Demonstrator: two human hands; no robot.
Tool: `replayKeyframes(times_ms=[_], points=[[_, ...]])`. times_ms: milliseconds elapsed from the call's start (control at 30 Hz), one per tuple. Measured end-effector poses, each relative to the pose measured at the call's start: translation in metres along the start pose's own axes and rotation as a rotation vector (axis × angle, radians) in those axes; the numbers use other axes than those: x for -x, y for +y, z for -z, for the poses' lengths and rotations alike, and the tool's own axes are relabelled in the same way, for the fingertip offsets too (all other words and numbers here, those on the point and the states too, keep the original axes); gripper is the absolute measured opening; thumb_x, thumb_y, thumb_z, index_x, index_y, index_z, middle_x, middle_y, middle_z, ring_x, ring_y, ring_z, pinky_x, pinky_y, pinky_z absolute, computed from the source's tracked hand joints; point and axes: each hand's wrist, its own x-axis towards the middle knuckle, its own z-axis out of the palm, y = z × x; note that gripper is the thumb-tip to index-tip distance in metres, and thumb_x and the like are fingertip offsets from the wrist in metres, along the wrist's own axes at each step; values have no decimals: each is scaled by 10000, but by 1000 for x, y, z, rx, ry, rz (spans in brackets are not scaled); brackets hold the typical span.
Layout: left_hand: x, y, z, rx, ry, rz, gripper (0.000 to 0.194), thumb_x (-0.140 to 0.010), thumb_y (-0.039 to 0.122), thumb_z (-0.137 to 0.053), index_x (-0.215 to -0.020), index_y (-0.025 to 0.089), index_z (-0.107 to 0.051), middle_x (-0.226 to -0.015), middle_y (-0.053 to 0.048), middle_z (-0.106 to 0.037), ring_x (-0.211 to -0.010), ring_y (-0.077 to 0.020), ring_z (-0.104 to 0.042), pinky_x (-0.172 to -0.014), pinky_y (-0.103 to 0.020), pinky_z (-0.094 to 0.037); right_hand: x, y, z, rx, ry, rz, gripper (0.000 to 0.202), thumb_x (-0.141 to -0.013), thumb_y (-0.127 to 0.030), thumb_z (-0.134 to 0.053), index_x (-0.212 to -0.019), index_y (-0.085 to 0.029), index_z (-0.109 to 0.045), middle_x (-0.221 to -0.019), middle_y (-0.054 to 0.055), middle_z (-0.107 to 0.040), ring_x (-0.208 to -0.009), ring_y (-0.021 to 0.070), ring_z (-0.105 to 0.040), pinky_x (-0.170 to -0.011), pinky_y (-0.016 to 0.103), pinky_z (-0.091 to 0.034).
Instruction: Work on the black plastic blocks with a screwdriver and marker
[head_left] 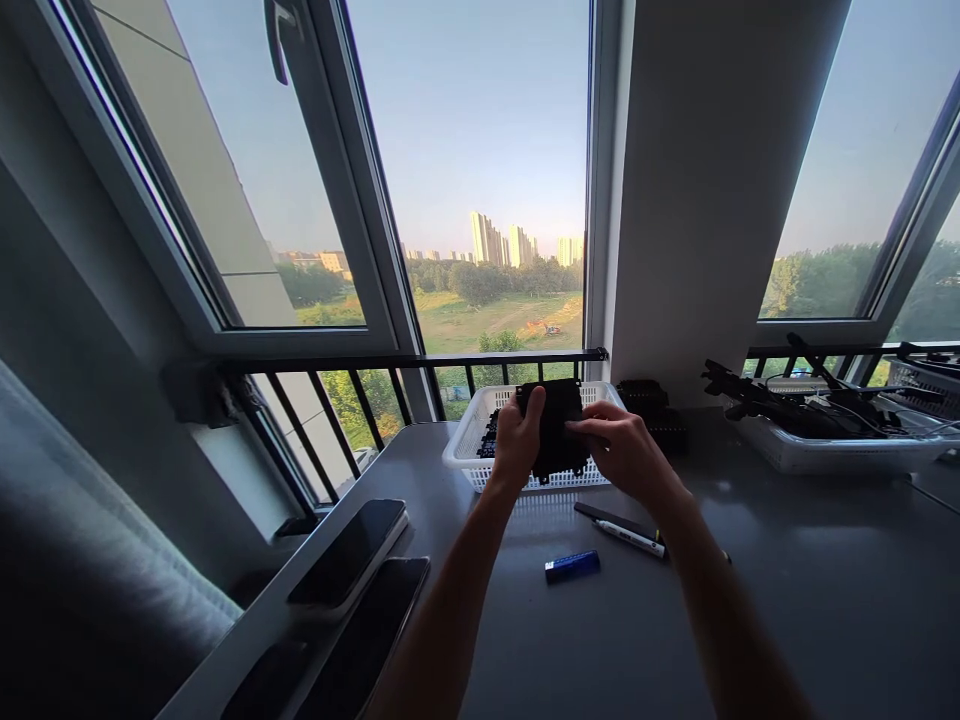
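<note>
Over the white plastic basket I hold up a flat, roughly rectangular black part with small tabs along its edges. My left hand grips its left side, thumb lying over the face. The fingertips of my right hand are pinched together at the right side of the same part. Whether a smaller piece sits between them I cannot tell. Inside the basket more black pieces show left of my left hand. The lower side of the held part hides the basket's middle.
On the grey table lie a blue lighter-like object, a white marker and a dark strip. Two phones rest at the left edge. Black parts stack behind my right hand; another white basket holds black items.
</note>
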Motion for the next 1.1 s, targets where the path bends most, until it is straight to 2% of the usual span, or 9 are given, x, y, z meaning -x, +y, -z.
replayKeyframes(times_ms=[133,233,300,433,533,600,700,867,1100], points=[[-9,-2,11,126,130,81,511,-660,643,-670,-756,152,-570,-623,11,-592,-542,-115,-554,-504,-217,-436,3,-10,6,-52,-200,13,312,-863,-74,-523,-967,-258,-752,-913,32,-693,-744,125,-669,-672,249,-542],[-13,-1,19,193,140,132,538,-618,650,-698,-783,154,-573,-594,20,-586,-508,-121,-563,-482,-222,-448,4,-20,13,-133,-311,31,272,-869,-108,-551,-956,-268,-753,-875,18,-700,-715,118,-669,-658,241,-542],[-15,0,21,207,97,146,542,-614,643,-706,-806,151,-586,-602,12,-600,-518,-131,-575,-488,-230,-461,3,-24,17,-213,-239,45,219,-879,-177,-580,-991,-272,-743,-888,19,-695,-729,120,-665,-653,238,-541],[-11,1,17,129,-13,104,504,-647,628,-695,-794,154,-612,-613,4,-599,-571,-136,-573,-528,-230,-461,-2,-24,17,-193,231,-49,256,-883,-269,-598,-1121,-268,-693,-991,44,-678,-847,161,-658,-732,289,-543],[-3,3,7,38,-86,56,475,-666,620,-683,-756,160,-606,-622,6,-584,-585,-127,-535,-534,-221,-429,-4,-15,14,-38,431,-159,280,-898,-301,-567,-1149,-250,-680,-1001,61,-667,-864,187,-649,-775,325,-538],[2,5,1,-5,-147,34,462,-689,615,-664,-750,161,-601,-654,3,-592,-609,-131,-525,-553,-223,-420,-4,-7,12,55,443,-181,278,-909,-305,-543,-1138,-238,-686,-980,68,-663,-855,196,-645,-788,337,-534],[8,6,-5,-91,-202,-20,426,-739,587,-629,-782,164,-602,-690,-2,-607,-643,-142,-528,-591,-235,-418,-2,4,10,144,355,-142,264,-918,-282,-514,-1093,-242,-707,-951,66,-653,-846,200,-641,-782,336,-534],[12,7,-6,-236,-182,-86,361,-819,535,-556,-808,175,-583,-693,-7,-611,-635,-149,-517,-583,-246,-387,0,6,4,239,250,-97,291,-916,-218,-486,-1111,-244,-701,-989,77,-633,-866,208,-631,-792,344,-531],[15,15,-7,-287,-154,-109,342,-854,508,-510,-773,182,-573,-672,0,-600,-624,-148,-499,-581,-249,-362,0,2,-1,357,228,-76,318,-913,-170,-467,-1144,-219,-680,-1007,98,-631,-939,244,-603,-851,402,-513]])
